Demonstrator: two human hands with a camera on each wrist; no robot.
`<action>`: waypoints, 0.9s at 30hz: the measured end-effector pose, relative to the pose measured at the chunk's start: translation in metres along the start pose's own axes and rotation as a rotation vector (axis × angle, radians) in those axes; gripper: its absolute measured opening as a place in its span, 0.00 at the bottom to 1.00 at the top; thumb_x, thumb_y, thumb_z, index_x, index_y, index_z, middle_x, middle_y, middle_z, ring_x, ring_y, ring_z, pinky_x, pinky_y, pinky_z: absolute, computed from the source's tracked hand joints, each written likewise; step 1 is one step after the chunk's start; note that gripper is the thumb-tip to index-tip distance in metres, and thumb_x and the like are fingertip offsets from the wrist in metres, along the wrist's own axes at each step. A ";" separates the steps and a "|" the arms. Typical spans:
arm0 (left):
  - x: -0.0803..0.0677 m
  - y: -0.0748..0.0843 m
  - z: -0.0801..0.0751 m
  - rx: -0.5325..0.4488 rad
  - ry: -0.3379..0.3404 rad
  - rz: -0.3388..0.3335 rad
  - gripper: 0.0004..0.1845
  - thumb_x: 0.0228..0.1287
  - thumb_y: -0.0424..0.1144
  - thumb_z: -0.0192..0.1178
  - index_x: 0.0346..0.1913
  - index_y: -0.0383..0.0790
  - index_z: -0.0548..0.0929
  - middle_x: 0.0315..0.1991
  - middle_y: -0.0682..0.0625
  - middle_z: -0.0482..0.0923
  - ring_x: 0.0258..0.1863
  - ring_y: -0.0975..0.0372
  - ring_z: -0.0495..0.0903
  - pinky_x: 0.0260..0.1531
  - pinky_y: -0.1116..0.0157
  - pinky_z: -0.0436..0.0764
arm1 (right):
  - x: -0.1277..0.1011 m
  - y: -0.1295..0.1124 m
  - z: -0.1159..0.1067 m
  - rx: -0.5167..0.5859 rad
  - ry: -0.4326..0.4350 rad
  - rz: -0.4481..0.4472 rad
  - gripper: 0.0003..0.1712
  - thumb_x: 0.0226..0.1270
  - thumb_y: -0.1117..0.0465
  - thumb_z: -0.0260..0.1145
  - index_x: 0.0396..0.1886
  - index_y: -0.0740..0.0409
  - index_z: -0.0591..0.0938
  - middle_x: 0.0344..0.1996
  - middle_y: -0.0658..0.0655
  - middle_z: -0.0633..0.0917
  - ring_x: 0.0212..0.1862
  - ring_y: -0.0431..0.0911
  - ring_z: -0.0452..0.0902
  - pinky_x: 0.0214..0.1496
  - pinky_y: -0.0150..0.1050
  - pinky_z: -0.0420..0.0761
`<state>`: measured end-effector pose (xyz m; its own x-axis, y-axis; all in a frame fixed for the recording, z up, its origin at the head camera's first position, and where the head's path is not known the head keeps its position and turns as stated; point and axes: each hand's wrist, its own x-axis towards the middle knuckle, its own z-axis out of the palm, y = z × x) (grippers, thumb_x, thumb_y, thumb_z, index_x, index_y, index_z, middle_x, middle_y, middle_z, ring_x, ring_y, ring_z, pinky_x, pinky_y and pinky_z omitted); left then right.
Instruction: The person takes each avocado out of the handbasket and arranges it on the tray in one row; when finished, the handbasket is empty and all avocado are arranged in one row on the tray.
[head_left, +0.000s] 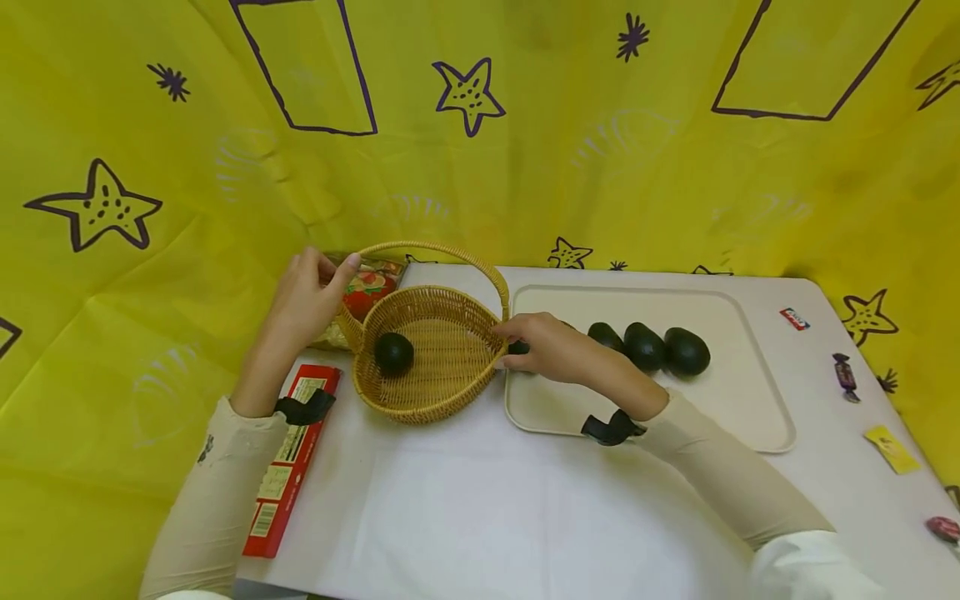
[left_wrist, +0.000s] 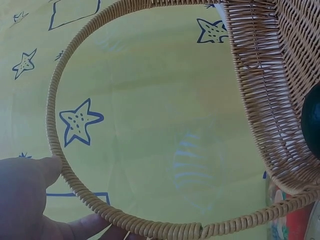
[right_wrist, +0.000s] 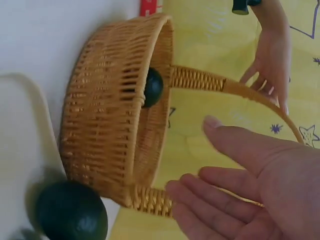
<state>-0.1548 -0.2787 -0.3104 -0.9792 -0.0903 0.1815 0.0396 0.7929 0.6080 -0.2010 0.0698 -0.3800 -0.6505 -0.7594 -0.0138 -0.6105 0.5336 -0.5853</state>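
A wicker basket [head_left: 431,408] with a hoop handle [head_left: 442,248] stands on the white table, one dark avocado [head_left: 393,352] inside it. My left hand [head_left: 307,300] is at the basket's left side. Its thumb [left_wrist: 50,167] and a finger touch the handle [left_wrist: 65,172], the fingers fairly straight. My right hand [head_left: 536,342] hovers at the basket's right rim, palm open [right_wrist: 250,190], just above another avocado [right_wrist: 71,212] at the left end of a cream tray [head_left: 742,400]. Three more avocados [head_left: 645,346] lie in a row on the tray.
A red box [head_left: 288,462] lies near the table's front left under my left forearm. A snack packet [head_left: 367,287] sits behind the basket. Wrapped sweets [head_left: 846,375] and a yellow wrapper [head_left: 892,448] are scattered at the right. Yellow star-printed cloth [head_left: 480,150] backs the table.
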 end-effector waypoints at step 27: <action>0.000 0.001 -0.001 0.003 -0.012 0.008 0.35 0.82 0.64 0.46 0.51 0.29 0.71 0.51 0.34 0.70 0.47 0.45 0.70 0.46 0.52 0.68 | 0.141 -0.047 0.050 -0.101 -0.292 0.001 0.41 0.71 0.51 0.75 0.76 0.65 0.72 0.73 0.62 0.76 0.75 0.56 0.72 0.76 0.47 0.70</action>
<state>-0.1545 -0.2781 -0.3089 -0.9812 -0.0768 0.1770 0.0468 0.7953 0.6044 -0.2422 -0.0809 -0.3949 -0.5023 -0.8262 -0.2553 -0.6612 0.5572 -0.5023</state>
